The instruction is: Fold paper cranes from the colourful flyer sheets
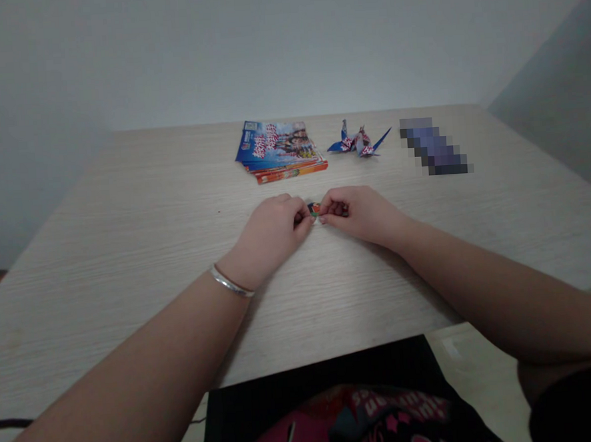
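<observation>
Between my two hands is a small folded piece of printed paper (315,209), with dark blue, orange and green showing. My left hand (279,223) pinches its left side between thumb and fingers; a silver bangle (232,282) circles that wrist. On the right side of the paper, my right hand (357,210) is closed in a pinch too, its fingers curled. Both hands rest close to the tabletop, and the fingers cover much of the paper, so its full shape is hidden.
Beyond my hands lies a fanned stack of printed leaflets (281,145), blue with orange edges. Right of it stand folded paper cranes (359,142) in blue, white and red. A pixelated dark object (434,147) lies farther right. The pale wooden table (149,210) meets a wall behind.
</observation>
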A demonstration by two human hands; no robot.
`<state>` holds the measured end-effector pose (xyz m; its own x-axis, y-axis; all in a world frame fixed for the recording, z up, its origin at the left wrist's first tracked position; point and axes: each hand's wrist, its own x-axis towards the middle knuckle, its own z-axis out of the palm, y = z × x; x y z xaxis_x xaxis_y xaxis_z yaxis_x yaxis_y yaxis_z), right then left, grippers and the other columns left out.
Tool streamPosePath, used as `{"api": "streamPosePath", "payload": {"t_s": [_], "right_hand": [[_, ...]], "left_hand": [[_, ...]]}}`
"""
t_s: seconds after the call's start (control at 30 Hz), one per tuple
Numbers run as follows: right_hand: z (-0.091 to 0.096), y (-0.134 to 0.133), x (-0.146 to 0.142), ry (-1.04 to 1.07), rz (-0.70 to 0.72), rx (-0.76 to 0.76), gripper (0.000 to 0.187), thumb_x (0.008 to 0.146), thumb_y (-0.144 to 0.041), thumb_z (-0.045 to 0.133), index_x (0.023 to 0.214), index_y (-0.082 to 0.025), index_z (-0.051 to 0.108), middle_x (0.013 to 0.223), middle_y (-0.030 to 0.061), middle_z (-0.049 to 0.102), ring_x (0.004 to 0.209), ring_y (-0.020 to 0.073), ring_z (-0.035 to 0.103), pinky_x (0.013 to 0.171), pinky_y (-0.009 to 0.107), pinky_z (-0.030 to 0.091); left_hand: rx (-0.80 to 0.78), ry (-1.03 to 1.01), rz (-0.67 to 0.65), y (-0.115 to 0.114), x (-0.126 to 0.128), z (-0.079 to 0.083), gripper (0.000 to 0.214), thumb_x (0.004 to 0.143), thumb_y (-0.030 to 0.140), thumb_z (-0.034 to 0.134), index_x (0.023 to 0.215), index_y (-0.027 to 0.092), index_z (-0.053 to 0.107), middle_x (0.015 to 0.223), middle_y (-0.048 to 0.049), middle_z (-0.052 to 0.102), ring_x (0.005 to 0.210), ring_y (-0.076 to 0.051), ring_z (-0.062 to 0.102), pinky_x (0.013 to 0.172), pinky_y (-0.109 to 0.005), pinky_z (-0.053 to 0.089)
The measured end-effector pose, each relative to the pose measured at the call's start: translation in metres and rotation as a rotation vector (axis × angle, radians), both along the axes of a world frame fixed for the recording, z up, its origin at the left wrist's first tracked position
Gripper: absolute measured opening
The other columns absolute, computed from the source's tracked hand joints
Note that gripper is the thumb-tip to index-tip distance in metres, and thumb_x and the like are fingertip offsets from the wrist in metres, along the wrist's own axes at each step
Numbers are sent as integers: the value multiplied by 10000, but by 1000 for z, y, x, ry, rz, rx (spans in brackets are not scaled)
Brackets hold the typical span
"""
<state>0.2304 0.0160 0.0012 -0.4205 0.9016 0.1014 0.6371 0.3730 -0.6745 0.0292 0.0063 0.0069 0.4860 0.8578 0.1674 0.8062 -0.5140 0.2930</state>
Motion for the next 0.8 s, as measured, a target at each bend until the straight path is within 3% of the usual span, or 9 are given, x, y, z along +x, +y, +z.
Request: {"api": "streamPosePath", "payload": {"t_s": [0.33,0.8], "right_hand": [[2,1,-4,-113,7,49,52,867,-184,664,834,-194,703,758,3,707,702,139,610,686,271,425],[7,0,-8,-219,-39,52,49,867,-204,688,819,-195,697,772,13,716,699,144,593,668,276,399]], "left_hand": [[42,114,9,-1,1,0,201,988,253,545,926,139,698,882,-96,685,816,-240,629,770,-359,484],[54,79,-1,-1,0,-6,148,980,236,579,1038,133,667,1026,-113,678,931,-253,641,841,-370,505]]}}
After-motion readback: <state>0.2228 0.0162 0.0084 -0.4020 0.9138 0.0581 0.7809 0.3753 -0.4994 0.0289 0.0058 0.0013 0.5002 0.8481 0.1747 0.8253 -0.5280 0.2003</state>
